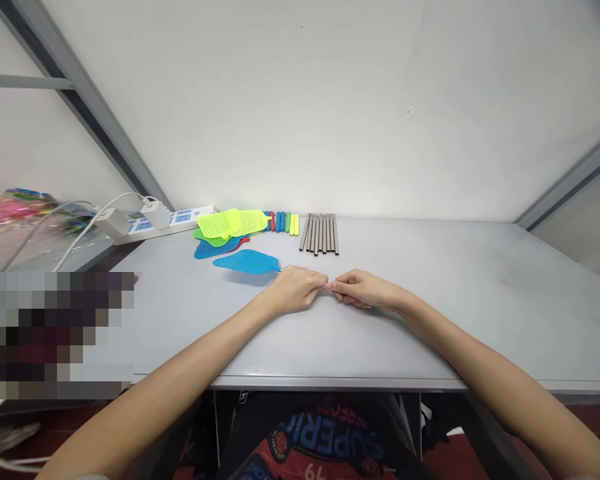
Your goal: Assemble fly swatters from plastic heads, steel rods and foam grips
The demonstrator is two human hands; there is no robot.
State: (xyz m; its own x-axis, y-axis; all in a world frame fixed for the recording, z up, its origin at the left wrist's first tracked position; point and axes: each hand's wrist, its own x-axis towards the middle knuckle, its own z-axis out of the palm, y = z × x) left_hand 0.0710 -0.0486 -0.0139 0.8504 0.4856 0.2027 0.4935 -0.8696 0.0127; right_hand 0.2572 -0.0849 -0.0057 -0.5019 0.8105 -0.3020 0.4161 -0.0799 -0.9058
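A blue perforated fly swatter head [250, 262] juts out to the left of my left hand [299, 288]. That hand is closed round its thin shaft, most of which is hidden by the fingers. Close on the right, my right hand [363, 288] is closed in a pinch, its fingertips almost meeting those of the left. What it pinches is too small and covered to make out. Both hands are just above the grey table [380, 347]. Behind them lie several metal tubes [321, 233] side by side.
Yellow swatter heads [233, 224] overlap green and blue [215, 248] ones at the back left. Coloured grips [283, 222] lie in a row beside them. A white power strip [183, 217] with plugs and cables stands behind. Plastic-wrapped goods [25, 217] are at far left.
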